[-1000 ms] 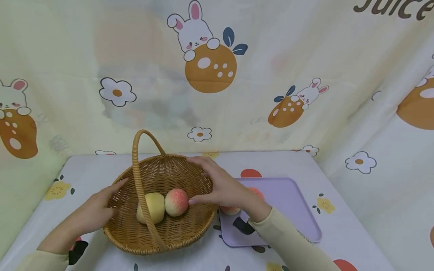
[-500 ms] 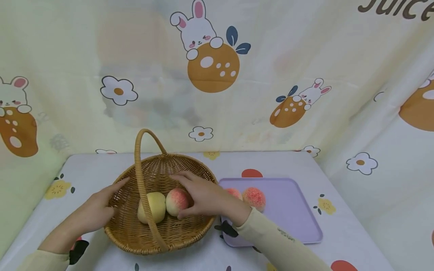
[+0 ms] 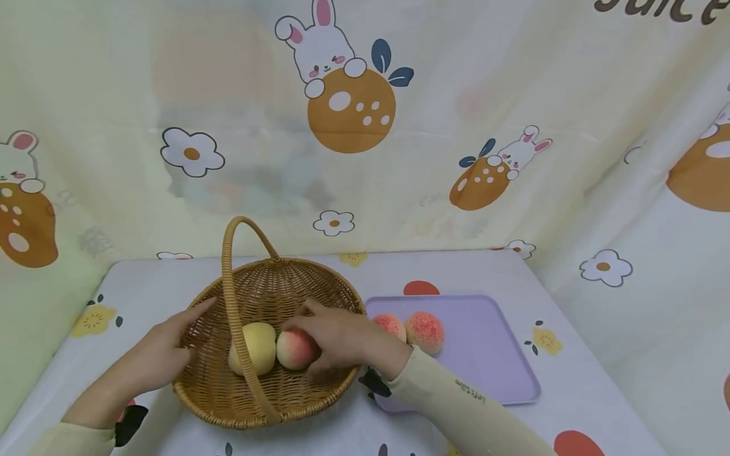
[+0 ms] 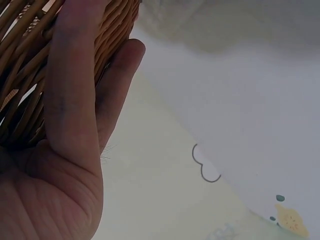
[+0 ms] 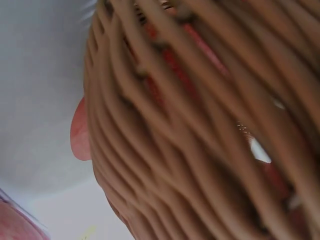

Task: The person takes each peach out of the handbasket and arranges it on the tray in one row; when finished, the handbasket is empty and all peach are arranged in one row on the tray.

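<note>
A brown wicker basket (image 3: 296, 396) with a tall handle (image 3: 229, 285) stands on the table. My left hand (image 3: 158, 351) grips its left rim; in the left wrist view the fingers (image 4: 72, 90) lie against the wicker. Inside the basket, a pink and cream peach (image 3: 293, 350) sits beside a yellow, apple-like fruit (image 3: 261, 348), partly behind the handle. My right hand (image 3: 345, 335) reaches over the right rim and holds the peach, fingers on its top and thumb low at its right side. Wicker weave (image 5: 170, 140) fills most of the right wrist view, hiding that hand's fingers.
Right of the basket lies a lilac tray (image 3: 485, 361) bearing a peach (image 3: 426, 332) and another peach (image 3: 390, 325) partly behind my right forearm. A printed curtain (image 3: 256, 158) hangs behind the table (image 3: 188, 437), which has a patterned white cloth.
My right hand has come from above the basket's right rim down to the peach, its fingers now bent over it. The left hand keeps its place on the rim.
</note>
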A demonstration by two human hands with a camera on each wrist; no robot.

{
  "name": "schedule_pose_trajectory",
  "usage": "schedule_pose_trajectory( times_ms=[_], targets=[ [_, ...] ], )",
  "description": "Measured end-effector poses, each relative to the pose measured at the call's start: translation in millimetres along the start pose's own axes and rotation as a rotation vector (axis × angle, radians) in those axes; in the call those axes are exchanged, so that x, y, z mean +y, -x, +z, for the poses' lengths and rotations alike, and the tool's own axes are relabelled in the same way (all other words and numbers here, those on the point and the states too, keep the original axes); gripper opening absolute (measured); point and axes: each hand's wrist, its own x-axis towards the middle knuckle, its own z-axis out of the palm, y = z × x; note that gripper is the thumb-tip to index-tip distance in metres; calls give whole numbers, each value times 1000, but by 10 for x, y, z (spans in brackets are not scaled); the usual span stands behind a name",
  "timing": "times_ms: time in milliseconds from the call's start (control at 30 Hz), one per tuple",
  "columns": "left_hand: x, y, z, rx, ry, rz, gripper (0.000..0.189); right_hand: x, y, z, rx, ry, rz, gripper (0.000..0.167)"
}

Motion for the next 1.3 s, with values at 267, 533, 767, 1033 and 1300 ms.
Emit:
schedule_pose_trajectory(
  times_ms=[267, 533, 767, 1033, 1300],
  targets=[
    [-24, 19, 16, 3, 4, -16, 83, -31, -41, 50, 49, 127, -68, 55],
    [8, 32, 8, 11, -11, 12, 85, 5, -16, 97, 118, 101, -24, 66],
    [50, 33, 0, 11, -17, 32, 84, 89, 103, 31, 261, -141, -35, 66],
    [-8, 41, 22, 8, -5, 8, 85, 264, 441, -238, 368, -547, -139, 63],
    [-13, 28, 12, -3, -2, -2, 86, 653, 997, -510, 522, -456, -89, 62]
  ],
)
